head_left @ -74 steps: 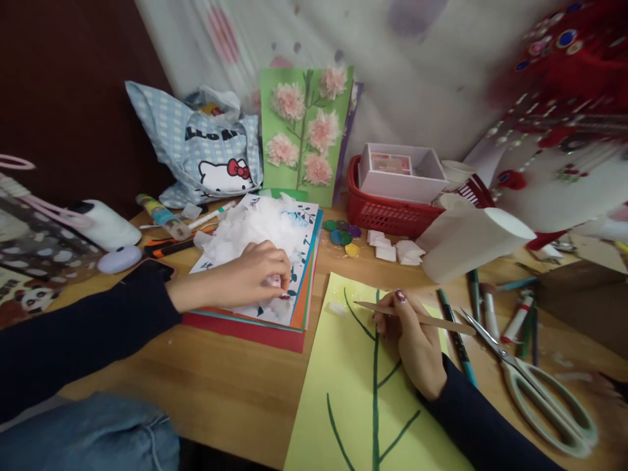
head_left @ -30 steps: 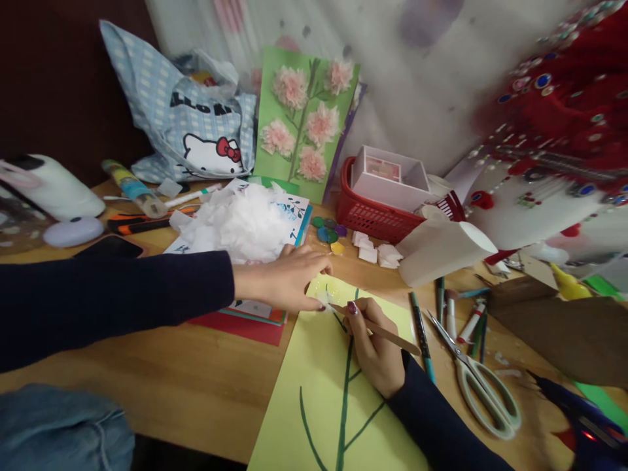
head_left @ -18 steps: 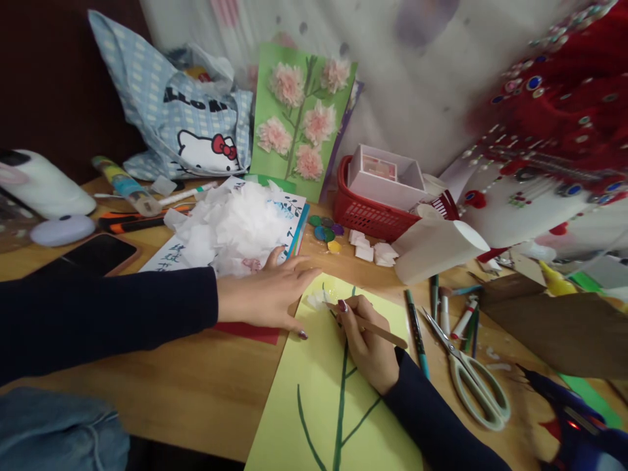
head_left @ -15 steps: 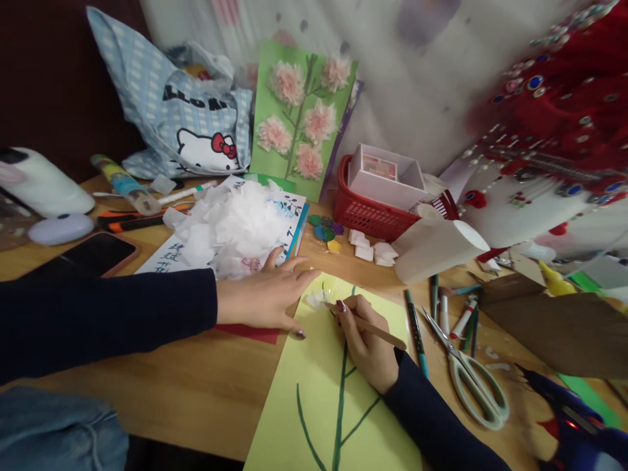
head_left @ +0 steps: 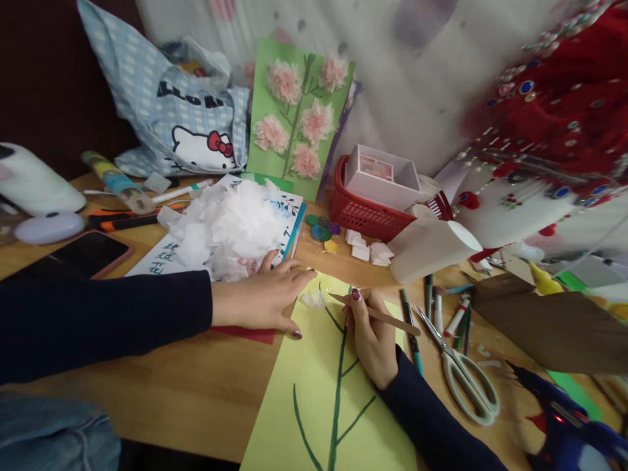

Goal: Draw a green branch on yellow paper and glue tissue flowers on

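Yellow paper [head_left: 289,366] with a painted green stem and branches lies before me. My left hand [head_left: 260,294] rests flat with fingers spread, its fingertips on the paper's upper left edge. Between the fingers of my right hand [head_left: 373,333] is a thin wooden stick [head_left: 392,318], its pointed tip just right of a small white tissue piece [head_left: 314,299] near the paper's top. Wet-looking clear spots show around that piece. Behind my left hand, a heap of white tissue pieces [head_left: 235,222] sits on printed sheets.
Scissors [head_left: 471,379], a teal pen [head_left: 411,330] and a glue gun [head_left: 564,418] lie at the right. A red basket [head_left: 367,216], a white roll [head_left: 432,248] and a green flower picture [head_left: 275,104] stand behind. A phone [head_left: 78,255] lies at the left.
My right hand and the stick have moved slightly right, drawing the tip away from the tissue piece. My left hand stays on the paper's edge. The view has shifted slightly.
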A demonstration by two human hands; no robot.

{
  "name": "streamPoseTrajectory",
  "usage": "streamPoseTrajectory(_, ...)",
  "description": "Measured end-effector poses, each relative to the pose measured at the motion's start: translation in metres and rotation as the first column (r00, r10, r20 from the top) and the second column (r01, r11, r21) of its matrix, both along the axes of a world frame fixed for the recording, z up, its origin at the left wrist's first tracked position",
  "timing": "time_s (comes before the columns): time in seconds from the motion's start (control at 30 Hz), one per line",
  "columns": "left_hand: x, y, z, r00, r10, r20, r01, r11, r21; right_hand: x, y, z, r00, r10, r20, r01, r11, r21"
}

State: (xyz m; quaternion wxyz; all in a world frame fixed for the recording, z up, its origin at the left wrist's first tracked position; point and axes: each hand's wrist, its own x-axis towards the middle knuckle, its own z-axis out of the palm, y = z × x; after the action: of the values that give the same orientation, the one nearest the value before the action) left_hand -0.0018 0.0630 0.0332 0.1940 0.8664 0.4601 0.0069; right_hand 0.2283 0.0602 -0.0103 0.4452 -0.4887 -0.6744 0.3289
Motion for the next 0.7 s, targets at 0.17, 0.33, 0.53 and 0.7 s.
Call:
streamPoseTrajectory(0.17,-0.0003,0.0001,-0.0011,1.0,-0.008,0.027,0.008,1.0,0.001,-0.0038,0.0021,0.0005,0.995,0.068,-0.079,-0.074,0.995,-0.068)
streamPoseTrajectory(0.33,-0.0003,0.0007,-0.0015,0.999,-0.007,0.036,0.008,1.0,-0.013,-0.0009,0.0005,-0.0024,0.986,0.139,-0.087,-0.15,0.98,-0.129)
streamPoseTrajectory(0.53,-0.0012,0.0018,-0.0054,0.999,0.004,0.043,-0.004,1.0,-0.003,0.0007,-0.0016,0.0036,0.979,0.2,0.025,-0.197,0.975,-0.104)
streamPoseTrajectory(0.7,-0.0021,0.0012,-0.0065,0.998,-0.013,0.063,0.012,1.0,0.015,0.0012,-0.003,0.0037,0.976,0.219,0.011,-0.217,0.973,-0.08)
